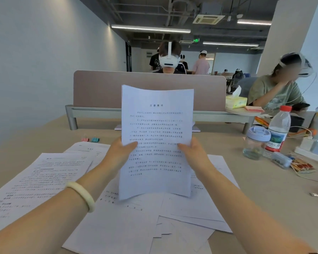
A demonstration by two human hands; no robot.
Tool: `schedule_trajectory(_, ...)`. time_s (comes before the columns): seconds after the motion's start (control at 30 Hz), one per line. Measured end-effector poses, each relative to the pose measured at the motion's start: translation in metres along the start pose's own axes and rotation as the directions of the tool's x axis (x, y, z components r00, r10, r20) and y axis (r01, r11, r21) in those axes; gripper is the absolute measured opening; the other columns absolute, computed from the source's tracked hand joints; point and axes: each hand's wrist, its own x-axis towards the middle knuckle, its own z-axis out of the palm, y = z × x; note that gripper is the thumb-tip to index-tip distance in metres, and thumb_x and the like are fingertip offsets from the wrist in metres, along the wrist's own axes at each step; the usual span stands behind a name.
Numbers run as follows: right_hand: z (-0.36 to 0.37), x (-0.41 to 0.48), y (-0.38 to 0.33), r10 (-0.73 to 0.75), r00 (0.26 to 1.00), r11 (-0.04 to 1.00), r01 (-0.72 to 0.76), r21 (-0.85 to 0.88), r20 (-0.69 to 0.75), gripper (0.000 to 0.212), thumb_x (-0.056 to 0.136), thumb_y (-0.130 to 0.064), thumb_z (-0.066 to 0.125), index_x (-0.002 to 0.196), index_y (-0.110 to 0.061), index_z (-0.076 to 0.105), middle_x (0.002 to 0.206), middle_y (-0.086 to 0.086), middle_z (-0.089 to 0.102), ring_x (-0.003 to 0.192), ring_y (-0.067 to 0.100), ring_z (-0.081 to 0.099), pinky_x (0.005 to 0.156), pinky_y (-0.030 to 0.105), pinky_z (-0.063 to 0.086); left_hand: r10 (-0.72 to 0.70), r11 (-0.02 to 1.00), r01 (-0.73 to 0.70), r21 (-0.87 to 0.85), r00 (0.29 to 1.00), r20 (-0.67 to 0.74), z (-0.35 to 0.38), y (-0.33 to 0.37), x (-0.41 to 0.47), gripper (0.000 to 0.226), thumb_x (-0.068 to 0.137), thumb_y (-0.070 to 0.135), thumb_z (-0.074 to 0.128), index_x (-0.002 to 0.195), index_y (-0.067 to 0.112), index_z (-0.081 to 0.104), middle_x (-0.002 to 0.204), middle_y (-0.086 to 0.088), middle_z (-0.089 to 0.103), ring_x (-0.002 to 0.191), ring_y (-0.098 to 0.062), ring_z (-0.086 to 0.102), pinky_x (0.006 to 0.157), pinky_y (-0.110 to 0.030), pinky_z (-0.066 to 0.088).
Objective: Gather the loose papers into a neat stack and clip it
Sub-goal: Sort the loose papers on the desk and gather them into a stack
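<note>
Both hands (pixel 157 153) hold printed papers (pixel 157 125) upright above table (pixel 255 189).

Beige desk (pixel 264 191) holds loose papers (pixel 44 176), binder clips (pixel 95 139), a water bottle (pixel 279 129).

A single view is given, taken by a wide-angle camera worn on the head; the desk (pixel 264 189) is looked at forward and downward from close above; straight edges are bowed toward the frame's borders by the lens; both forearms (pixel 53 217) are cut off by the lower corners; the left hand (pixel 117 153) and right hand (pixel 194 153) are framed at centre, where the held sheets (pixel 156 125) are gripped at near range; the partition (pixel 99 88) and ceiling (pixel 154 8) are taken in across the upper half.
</note>
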Motion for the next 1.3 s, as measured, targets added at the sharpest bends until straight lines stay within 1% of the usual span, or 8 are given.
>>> schedule_trajectory(0.23,0.019,0.001,-0.008,0.063,0.997,0.997,-0.061,-0.042,0.046,0.028,0.091,-0.004,0.045,0.111,-0.02,0.056,0.109,-0.002,0.065,0.097,0.021,0.063,0.083,0.036,0.051,0.02,0.99,-0.025,0.14,0.999,0.035,-0.047,0.014,0.003,0.022,0.092,0.015,0.056,0.112,0.023,0.053,0.103,0.005,0.063,0.084,-0.011,0.063,0.068,-0.028,0.049)
schedule_trajectory(0.37,0.043,-0.004,0.008,0.193,0.979,0.969,-0.179,-0.172,0.07,0.035,0.087,-0.002,0.044,0.118,-0.013,0.054,0.115,0.006,0.064,0.1,0.028,0.063,0.083,0.04,0.053,-0.163,0.931,0.172,0.323,0.985,-0.056,-0.117,-0.008,0.005,0.018,0.088,0.016,0.061,0.106,0.018,0.056,0.095,-0.005,0.066,0.07,-0.02,0.065,0.063,-0.028,0.052)
schedule_trajectory(0.53,0.081,-0.021,0.025,0.292,0.937,0.932,-0.234,-0.275,0.192,0.021,0.095,0.002,0.035,0.095,-0.013,0.05,0.097,0.004,0.055,0.085,0.024,0.054,0.07,0.03,0.045,-0.363,0.493,0.463,0.736,0.879,-0.31,-0.221,-0.076,-0.03,0.061,0.089,0.03,0.059,0.139,0.002,0.038,0.148,-0.016,0.037,0.135,-0.031,0.037,0.108,-0.036,0.03)
schedule_trajectory(0.77,0.131,-0.02,0.015,0.267,0.931,0.96,-0.235,-0.15,0.251,0.023,0.096,0.002,0.036,0.099,-0.015,0.051,0.097,0.006,0.058,0.07,0.013,0.055,0.052,0.023,0.042,-0.412,0.288,0.527,0.8,0.822,-0.393,-0.271,-0.106,-0.04,0.088,0.07,0.066,0.061,0.138,0.015,0.038,0.141,-0.008,0.048,0.128,-0.031,0.046,0.108,-0.042,0.034)
schedule_trajectory(0.87,0.151,-0.022,0.012,0.272,0.919,0.962,-0.247,-0.121,0.285,0.029,0.095,0.003,0.034,0.112,-0.011,0.054,0.106,0.009,0.058,0.078,0.02,0.059,0.053,0.025,0.045,-0.432,0.323,0.477,0.817,0.843,-0.321,-0.27,-0.104,-0.028,0.094,0.057,0.067,0.067,0.136,0.02,0.043,0.139,-0.005,0.051,0.127,-0.03,0.046,0.108,-0.045,0.036)
schedule_trajectory(1.03,0.182,-0.023,0.013,0.273,0.906,0.961,-0.238,-0.143,0.323,0.034,0.094,0.005,0.033,0.116,-0.007,0.057,0.107,0.01,0.058,0.086,0.024,0.058,0.057,0.025,0.047,-0.455,0.574,0.548,0.609,0.831,-0.319,-0.249,-0.089,-0.024,0.072,0.082,0.027,0.069,0.141,0.005,0.034,0.143,-0.014,0.043,0.128,-0.034,0.044,0.098,-0.038,0.04)
schedule_trajectory(1.13,0.197,-0.023,0.013,0.263,0.902,0.961,-0.215,-0.174,0.342,0.032,0.094,0.003,0.034,0.109,-0.01,0.059,0.106,0.011,0.06,0.084,0.023,0.057,0.066,0.029,0.049,-0.488,0.617,0.566,0.547,0.82,-0.298,-0.253,-0.089,-0.02,0.064,0.085,0.034,0.064,0.135,0.002,0.041,0.118,-0.019,0.059,0.087,-0.032,0.06,0.064,-0.028,0.042)
schedule_trajectory(1.3,0.222,-0.027,0.011,0.258,0.894,0.958,-0.187,-0.217,0.366,0.033,0.095,-0.001,0.036,0.118,0.0,0.059,0.118,0.016,0.062,0.105,0.032,0.059,0.088,0.037,0.048,-0.525,0.692,0.609,0.389,0.793,-0.308,-0.275,-0.094,-0.019,0.045,0.076,0.032,0.074,0.106,0.0,0.062,0.091,-0.018,0.065,0.075,-0.031,0.058,0.063,-0.032,0.041)
